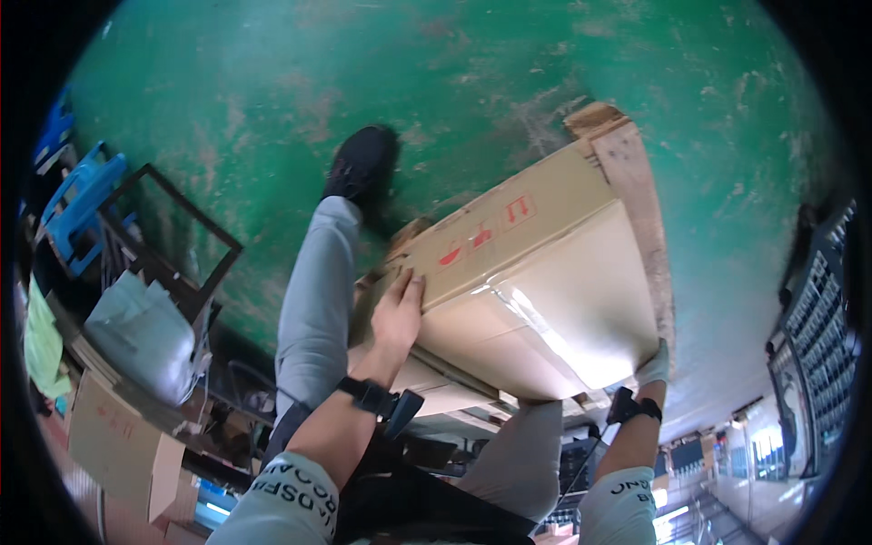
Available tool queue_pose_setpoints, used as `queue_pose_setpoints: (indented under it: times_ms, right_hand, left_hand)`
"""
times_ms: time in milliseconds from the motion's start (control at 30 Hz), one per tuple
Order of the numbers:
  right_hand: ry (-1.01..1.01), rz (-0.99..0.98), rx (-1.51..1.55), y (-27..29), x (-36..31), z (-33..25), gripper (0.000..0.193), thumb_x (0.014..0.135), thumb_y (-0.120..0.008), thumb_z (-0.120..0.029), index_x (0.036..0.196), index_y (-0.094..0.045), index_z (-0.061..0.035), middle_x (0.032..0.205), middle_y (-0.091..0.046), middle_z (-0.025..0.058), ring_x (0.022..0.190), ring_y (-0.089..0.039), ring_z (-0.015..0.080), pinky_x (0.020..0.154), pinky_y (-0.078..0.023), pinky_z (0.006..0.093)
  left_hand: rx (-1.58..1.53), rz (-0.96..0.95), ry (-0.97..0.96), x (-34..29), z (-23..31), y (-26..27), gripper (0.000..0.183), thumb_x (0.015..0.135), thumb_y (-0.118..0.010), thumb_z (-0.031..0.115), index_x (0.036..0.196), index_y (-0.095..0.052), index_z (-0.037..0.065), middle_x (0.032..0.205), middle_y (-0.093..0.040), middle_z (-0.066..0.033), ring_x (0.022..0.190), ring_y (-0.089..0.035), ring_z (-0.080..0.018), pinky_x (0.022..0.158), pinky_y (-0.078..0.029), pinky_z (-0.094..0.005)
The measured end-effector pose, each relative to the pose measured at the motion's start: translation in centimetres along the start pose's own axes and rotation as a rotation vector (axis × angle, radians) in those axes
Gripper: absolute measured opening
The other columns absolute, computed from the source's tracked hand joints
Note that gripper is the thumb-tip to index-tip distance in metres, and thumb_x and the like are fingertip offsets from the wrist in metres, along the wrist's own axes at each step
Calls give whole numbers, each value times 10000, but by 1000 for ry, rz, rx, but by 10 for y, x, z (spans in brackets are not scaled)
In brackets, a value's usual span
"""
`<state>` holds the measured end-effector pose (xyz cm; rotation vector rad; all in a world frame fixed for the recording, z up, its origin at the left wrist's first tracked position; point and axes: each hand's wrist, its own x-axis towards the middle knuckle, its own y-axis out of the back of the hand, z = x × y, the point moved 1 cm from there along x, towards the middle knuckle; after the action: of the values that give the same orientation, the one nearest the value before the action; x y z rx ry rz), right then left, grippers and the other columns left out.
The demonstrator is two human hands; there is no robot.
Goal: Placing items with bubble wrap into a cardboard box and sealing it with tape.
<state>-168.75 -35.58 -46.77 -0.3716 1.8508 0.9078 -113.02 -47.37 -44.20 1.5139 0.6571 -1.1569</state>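
A large taped cardboard box point(536, 300) with red printed marks lies tilted across a wooden pallet point(636, 182). At its left end, my left hand point(398, 313) presses its fingers against the edge, gripping the box. My right hand point(653, 363) holds the near right corner; it looks pale, perhaps gloved, and its fingers are partly hidden. Both my wrists carry black straps with small devices. Another piece of cardboard point(445, 386) shows below the box, between my legs. My left foot, in a black shoe point(363, 163), stands on the floor beside the box.
Worn green floor point(472, 73) stretches ahead. To the left are a blue plastic stool point(82, 200), a dark frame point(186, 232), a grey bag-like sheet point(143, 331) and another cardboard box point(118, 436). Black slatted racks point(817, 336) stand at the far right.
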Motion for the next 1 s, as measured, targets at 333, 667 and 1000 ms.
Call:
queue_pose_setpoints:
  times_ms: [333, 667, 1000]
  right_hand:
    - [-12, 124, -52, -18, -26, 8, 381, 905, -426, -422, 1029, -618, -117, 982, -665, 44, 840, -649, 213, 689, -550, 375]
    - [-76, 148, -11, -20, -31, 18, 369, 889, -422, -354, 1058, -619, -92, 1022, -660, 64, 929, -634, 233, 780, -532, 387]
    - [-84, 498, -70, -102, -138, 130, 739, 936, -369, -570, 1467, -252, -69, 1448, -390, 130, 1218, -497, 292, 1096, -282, 405]
  left_hand:
    - [18, -61, 45, -2, 7, 6, 561, 920, -436, 461, 1333, -502, 87, 1216, -584, -216, 1166, -541, -346, 995, -396, -358]
    - [148, -52, 4, -2, 18, 3, 552, 933, -406, 437, 1322, -507, 59, 1271, -543, -222, 1188, -514, -357, 1001, -387, -377]
    - [502, 242, -151, -9, 2, 33, 611, 952, -387, 426, 1437, -317, 61, 1482, -271, -205, 1373, -253, -341, 1048, -271, -546]
